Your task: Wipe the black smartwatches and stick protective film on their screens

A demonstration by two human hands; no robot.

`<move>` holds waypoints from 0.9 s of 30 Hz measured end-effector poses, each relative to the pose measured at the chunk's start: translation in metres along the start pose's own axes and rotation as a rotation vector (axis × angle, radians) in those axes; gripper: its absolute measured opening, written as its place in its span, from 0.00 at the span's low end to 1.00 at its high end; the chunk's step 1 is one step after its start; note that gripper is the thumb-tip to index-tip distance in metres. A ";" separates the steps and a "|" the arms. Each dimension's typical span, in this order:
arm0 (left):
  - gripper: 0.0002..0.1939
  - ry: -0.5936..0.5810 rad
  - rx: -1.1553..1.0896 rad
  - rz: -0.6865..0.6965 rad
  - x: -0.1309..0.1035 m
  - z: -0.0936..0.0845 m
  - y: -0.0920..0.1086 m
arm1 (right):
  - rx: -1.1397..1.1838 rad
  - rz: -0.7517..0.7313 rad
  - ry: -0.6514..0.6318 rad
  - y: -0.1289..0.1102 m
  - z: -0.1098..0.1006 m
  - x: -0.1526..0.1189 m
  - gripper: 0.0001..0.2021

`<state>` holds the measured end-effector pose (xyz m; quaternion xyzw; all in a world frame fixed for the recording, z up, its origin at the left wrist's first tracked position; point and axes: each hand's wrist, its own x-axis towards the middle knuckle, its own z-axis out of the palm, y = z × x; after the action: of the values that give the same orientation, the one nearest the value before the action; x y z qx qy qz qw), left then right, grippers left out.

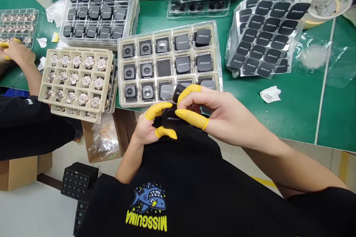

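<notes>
My left hand (151,126), with yellow finger cots on thumb and forefinger, grips a black smartwatch case (171,118) by its edges, its printed face up. My right hand (205,109), also in yellow finger cots, is closed just above the case's right side, thumb tip at its edge. A dark printed film (178,92) shows at the right forefinger, apparently pinched there; the fingers hide most of it. Behind both hands lies a compartment tray (169,29). Some of its watches lie back up, others show dark printed faces, and one middle compartment holds only a dark pad (164,67).
At the right are sheets of black printed films (264,39), a tape roll (329,3) and crumpled paper (270,94). Trays of round watches (75,77) and stacked watch trays (97,14) stand at the left. A co-worker's hand (19,52) is at the far left.
</notes>
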<state>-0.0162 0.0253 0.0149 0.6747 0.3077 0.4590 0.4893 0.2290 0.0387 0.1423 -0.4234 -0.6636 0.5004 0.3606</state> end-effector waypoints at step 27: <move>0.47 0.015 -0.037 0.044 0.000 -0.001 0.003 | -0.078 -0.060 0.038 0.002 0.006 -0.003 0.06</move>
<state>-0.0169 0.0244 0.0177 0.6687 0.2877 0.4803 0.4893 0.2252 0.0341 0.1387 -0.4265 -0.6880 0.4548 0.3713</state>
